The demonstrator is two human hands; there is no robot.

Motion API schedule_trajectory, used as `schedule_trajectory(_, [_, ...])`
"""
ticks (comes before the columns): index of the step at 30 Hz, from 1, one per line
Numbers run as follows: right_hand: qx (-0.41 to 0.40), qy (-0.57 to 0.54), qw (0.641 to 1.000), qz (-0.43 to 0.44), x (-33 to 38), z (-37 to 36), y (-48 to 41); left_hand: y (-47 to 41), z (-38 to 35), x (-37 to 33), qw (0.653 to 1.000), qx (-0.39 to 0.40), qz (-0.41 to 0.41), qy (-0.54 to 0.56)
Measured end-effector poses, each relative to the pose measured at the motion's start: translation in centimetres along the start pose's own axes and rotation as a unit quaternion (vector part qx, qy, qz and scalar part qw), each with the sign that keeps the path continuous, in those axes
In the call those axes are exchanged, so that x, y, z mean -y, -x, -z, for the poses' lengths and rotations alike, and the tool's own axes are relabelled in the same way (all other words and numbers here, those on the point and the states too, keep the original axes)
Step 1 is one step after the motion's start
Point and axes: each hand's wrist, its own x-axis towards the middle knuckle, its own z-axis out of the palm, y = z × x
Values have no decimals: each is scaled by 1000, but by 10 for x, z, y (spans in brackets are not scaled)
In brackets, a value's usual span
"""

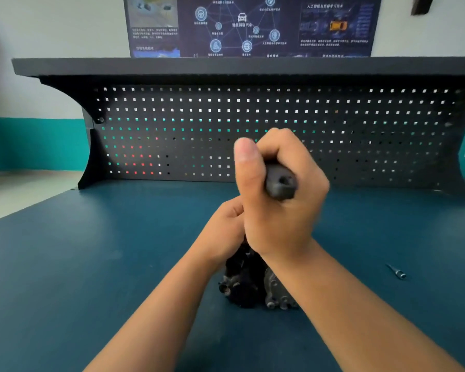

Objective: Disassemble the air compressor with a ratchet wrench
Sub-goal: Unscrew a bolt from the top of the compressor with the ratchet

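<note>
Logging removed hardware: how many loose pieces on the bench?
1: a small metal piece on the bench, right of the compressor. Others may be hidden.

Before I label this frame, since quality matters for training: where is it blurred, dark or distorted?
Head view: the right hand and the wrench handle it grips are softened by motion blur. Head view: the compressor reads dark, its detail lost. Head view: wide-angle perspective enlarges the right forearm toward the bottom edge. Head view: no harsh glare on the table.

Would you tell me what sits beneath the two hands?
The air compressor on the table; the right hand and left hand hide its top and the head of the wrench.
</note>
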Motion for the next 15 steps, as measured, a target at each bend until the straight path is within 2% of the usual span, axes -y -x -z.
schedule_trajectory(2, [-48,-99,991,-81,-4,2,-8,2,2,4,999,23,12,45])
schedule_trajectory(3, [-91,-158,975,-129,-9,8,-14,3,1,5,997,45,18,63])
schedule_trajectory(5, [-170,-272,919,-229,-25,23,-25,1,1,7,994,73,34,74])
schedule_trajectory(7, [-223,-371,840,-327,-44,38,-30,-2,4,9,992,84,48,81])
schedule_trajectory(9, [-267,-466,741,-404,-60,47,-31,-2,7,11,992,93,38,73])
schedule_trajectory(11, [-310,-536,643,-450,-72,54,-31,-1,7,11,992,109,36,52])
schedule_trajectory(12, [-324,-551,615,-462,-75,57,-30,-2,7,11,992,116,38,42])
schedule_trajectory(13, [-327,-553,607,-468,-76,58,-30,-2,7,11,991,120,38,35])
schedule_trajectory(14, [-321,-548,617,-466,-76,58,-30,-2,7,11,992,119,34,32])
schedule_trajectory(15, [-305,-534,643,-456,-72,56,-30,-1,7,11,992,115,29,36])
